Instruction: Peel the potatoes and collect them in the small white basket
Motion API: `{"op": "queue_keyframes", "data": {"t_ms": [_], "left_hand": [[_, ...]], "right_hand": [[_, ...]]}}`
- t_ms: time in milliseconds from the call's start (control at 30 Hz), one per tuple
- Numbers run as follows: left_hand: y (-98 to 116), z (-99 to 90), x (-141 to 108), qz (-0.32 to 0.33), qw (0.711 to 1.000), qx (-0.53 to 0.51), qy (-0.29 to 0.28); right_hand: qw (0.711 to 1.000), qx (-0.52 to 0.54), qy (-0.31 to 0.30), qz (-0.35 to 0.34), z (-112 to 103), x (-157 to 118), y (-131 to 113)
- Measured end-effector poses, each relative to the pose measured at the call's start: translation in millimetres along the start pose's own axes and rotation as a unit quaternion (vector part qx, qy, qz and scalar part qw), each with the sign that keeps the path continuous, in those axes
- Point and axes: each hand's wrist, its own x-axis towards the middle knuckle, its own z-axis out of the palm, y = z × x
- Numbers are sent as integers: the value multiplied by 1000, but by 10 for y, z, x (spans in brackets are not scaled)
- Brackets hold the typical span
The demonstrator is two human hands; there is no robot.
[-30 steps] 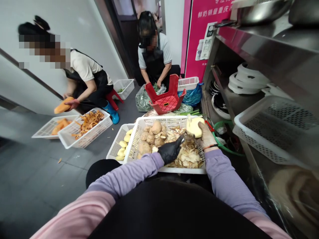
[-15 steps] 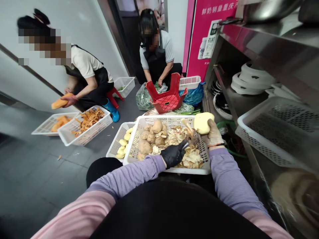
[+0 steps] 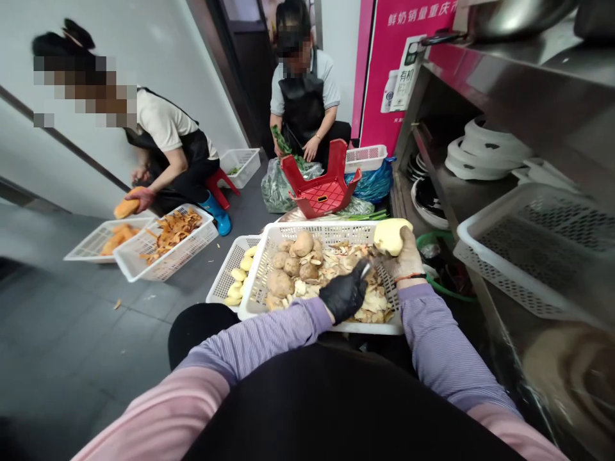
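Observation:
In a black glove, my left hand (image 3: 343, 298) is closed around a peeler (image 3: 366, 269), mostly hidden by the fingers and slightly blurred. My right hand (image 3: 409, 261), in a pale, soiled glove, grips a large peeled potato (image 3: 390, 235) at the right end of a white plastic basket (image 3: 369, 329). The peeler is just below and left of that potato; whether they touch I cannot tell. Brown unpeeled potatoes (image 3: 279, 282) are heaped in the basket's left part. Potato peelings (image 3: 375, 302) cover its middle and right.
A second basket with peeled potatoes (image 3: 237, 275) stands at left. Farther left, a co-worker (image 3: 166, 121) holds an orange vegetable above baskets of orange peelings (image 3: 175, 230). Ahead, another person (image 3: 305, 89) handles greens behind an upturned red stool (image 3: 321, 192). Metal shelving (image 3: 509, 83) borders the right.
My left hand with the peeler has moved slightly right and up, towards the potato. The person ahead has sat up straighter and lifted some greens. The left co-worker's orange vegetable has shifted right.

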Motion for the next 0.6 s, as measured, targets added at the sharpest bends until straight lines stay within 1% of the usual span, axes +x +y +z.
{"op": "queue_keyframes", "data": {"t_ms": [67,133,200,267,300,333,367,400,467,500,533,600], "left_hand": [[-9,3,141,-9,999,-7,45],[-7,71,233,-7,998,-14,64],[1,206,197,-8,999,-16,33],[4,332,70,-19,1000,-16,-10],[1,364,8,-25,999,-22,-26],[-5,368,-34,-28,999,-30,-31],[-12,345,-47,-28,999,-42,-18],[-20,303,-29,-28,998,-53,8],[-34,203,74,-23,996,-64,63],[-38,166,134,-18,994,-63,83],[-41,147,183,-12,994,-61,91],[-46,172,216,-4,995,-53,84]], "right_hand": [[999,27,20,25,31,4,53],[998,36,35,45,49,-29,104],[995,34,65,71,49,-70,131],[992,34,95,80,38,-96,116],[990,40,103,84,35,-103,94],[989,52,106,87,35,-106,66],[989,65,94,89,39,-107,38],[991,74,68,90,46,-107,14],[993,75,3,89,66,-108,0],[994,69,-18,79,71,-108,16],[996,60,-25,65,69,-107,46],[999,39,-22,30,37,-102,139]]}}
